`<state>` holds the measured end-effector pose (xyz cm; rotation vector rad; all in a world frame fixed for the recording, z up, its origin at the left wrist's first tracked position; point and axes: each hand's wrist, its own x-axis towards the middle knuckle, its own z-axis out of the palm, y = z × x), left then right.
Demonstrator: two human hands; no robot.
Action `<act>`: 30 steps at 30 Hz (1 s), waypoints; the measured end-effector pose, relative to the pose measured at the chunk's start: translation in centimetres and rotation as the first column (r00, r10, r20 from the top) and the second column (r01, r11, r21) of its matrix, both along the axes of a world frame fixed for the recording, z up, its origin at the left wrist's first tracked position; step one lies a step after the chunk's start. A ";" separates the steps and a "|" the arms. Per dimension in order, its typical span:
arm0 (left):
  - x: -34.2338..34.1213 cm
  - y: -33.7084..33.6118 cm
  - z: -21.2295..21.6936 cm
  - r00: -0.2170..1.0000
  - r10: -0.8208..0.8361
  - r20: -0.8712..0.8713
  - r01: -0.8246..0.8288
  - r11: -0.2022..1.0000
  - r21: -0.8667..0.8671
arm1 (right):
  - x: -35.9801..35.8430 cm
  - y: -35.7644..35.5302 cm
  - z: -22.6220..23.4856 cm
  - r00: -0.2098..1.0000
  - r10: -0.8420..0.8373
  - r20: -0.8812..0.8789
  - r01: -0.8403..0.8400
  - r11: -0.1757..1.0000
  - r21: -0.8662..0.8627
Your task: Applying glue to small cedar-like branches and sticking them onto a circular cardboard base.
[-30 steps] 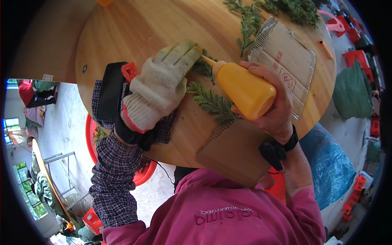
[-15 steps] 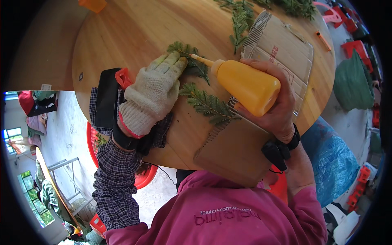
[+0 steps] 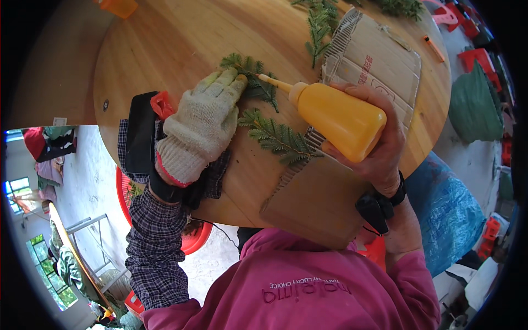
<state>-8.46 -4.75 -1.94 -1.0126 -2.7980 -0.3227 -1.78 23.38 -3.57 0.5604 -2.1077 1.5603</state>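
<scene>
My left hand [image 3: 201, 124], in a pale knitted glove with yellowed fingertips, has its fingers pressed together on a green evergreen sprig [image 3: 259, 88] lying on the table. The thumb side and the exact grip are partly hidden. My bare right hand [image 3: 389, 157] is wrapped around a yellow squeeze bottle [image 3: 342, 120], held tilted with its long nozzle pointing left. The nozzle's tip is at the sprig, close to my gloved fingertips. A second evergreen sprig [image 3: 275, 136] lies below the bottle, its stem end over the near cardboard piece [image 3: 313, 195].
The round wooden table [image 3: 165, 49] carries a flattened cardboard sheet [image 3: 379, 49], more sprigs [image 3: 318, 30] at the far side and an orange-and-black pen-like tool [image 3: 434, 48]. A black phone-like slab [image 3: 141, 132] lies by my left wrist. A red basket [image 3: 197, 242] stands below the edge.
The bottle and my right hand have shifted slightly right and down, its nozzle tip staying by the sprig. My left hand keeps its place on the sprig; the whole view has shifted a little.
</scene>
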 end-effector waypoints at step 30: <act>-0.1 -0.2 0.2 1.000 -0.020 0.005 0.021 0.999 -0.036 | 3.8 2.1 0.9 0.997 0.071 0.017 -0.072 0.993 0.090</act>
